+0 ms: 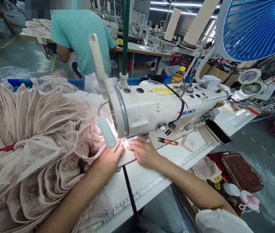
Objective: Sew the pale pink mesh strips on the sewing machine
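Both my hands meet at the needle area of a white sewing machine point(139, 110). My left hand point(112, 155) is closed at the pale pink fabric point(95, 136), its fingertips beside the presser foot and partly hidden by a small lamp point(107, 132). On the other side, my right hand point(144, 152) has its thumb and fingers pinched together right at the presser foot; what lies between them is too small to make out. Orange-handled thread snips point(168, 141) lie on the machine bed to the right of my right hand.
A big heap of pale pink lace-trimmed pieces point(30, 119) covers the left side. A ruler tape point(149, 186) runs along the table's front edge. A blue fan point(256, 29) hangs upper right. Behind the machine are a bottle point(178, 75) and a seated person in turquoise point(81, 42).
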`<state>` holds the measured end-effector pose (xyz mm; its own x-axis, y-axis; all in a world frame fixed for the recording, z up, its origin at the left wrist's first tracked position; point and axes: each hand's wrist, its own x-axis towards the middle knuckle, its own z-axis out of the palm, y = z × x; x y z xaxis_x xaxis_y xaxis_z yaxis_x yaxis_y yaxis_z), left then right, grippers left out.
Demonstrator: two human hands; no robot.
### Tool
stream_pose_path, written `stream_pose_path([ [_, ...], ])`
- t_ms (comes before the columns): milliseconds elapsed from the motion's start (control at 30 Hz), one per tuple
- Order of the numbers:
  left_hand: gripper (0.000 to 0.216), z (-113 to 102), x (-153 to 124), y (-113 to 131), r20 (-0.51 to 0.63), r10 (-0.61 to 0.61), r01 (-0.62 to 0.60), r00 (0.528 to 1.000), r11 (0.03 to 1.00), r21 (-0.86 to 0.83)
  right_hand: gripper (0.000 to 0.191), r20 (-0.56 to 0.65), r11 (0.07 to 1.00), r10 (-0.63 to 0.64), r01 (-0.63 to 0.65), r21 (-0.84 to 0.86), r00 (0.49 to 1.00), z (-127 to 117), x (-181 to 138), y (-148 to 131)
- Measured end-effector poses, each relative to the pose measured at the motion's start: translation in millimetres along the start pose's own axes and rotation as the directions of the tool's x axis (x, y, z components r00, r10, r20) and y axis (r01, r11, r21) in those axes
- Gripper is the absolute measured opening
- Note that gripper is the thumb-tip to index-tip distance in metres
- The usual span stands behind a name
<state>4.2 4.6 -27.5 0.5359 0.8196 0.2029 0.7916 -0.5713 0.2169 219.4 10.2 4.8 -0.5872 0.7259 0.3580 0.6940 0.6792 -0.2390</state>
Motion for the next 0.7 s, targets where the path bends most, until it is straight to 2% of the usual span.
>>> stream_pose_path([
  [100, 0.049, -7.7, 1.2, 5.1, -0.012, -0.022, 0.023, 1.0, 0.998, 0.056, 0.038, 0.063, 1.0, 0.025, -0.024, -0.016, 0.998, -2.4, 3.5, -1.5],
  [200, 0.038, -30.9, 3.5, 17.4, 0.028, -0.028, 0.025, 0.999, 0.994, 0.107, 0.038, 0.134, 0.997, 0.071, -0.067, -0.035, 0.988, -4.1, 6.7, -2.6],
  [333, 0.022, -68.1, 2.4, 37.8, 0.209, -0.044, 0.026, 0.977, 0.996, 0.087, 0.041, 0.228, 0.993, 0.118, -0.11, -0.046, 0.967, -5.6, 10.7, -3.9],
  [433, 0.013, -82.8, -1.9, 46.9, 0.415, -0.037, 0.041, 0.909, 0.999, -0.001, 0.048, 0.27, 0.991, 0.128, -0.117, -0.058, 0.954, -5.5, 12.9, -4.5],
  [500, 0.012, -84.6, -3.7, 48.2, 0.488, -0.026, 0.048, 0.872, 0.998, -0.032, 0.053, 0.286, 0.991, 0.127, -0.108, -0.081, 0.95, -4.6, 13.8, -4.3],
  [700, 0.012, -76.8, 1.9, 39.7, 0.384, -0.131, 0.102, 0.914, 0.99, 0.095, 0.05, 0.334, 0.985, 0.133, -0.086, -0.151, 0.933, -2.9, 15.8, -3.4],
])
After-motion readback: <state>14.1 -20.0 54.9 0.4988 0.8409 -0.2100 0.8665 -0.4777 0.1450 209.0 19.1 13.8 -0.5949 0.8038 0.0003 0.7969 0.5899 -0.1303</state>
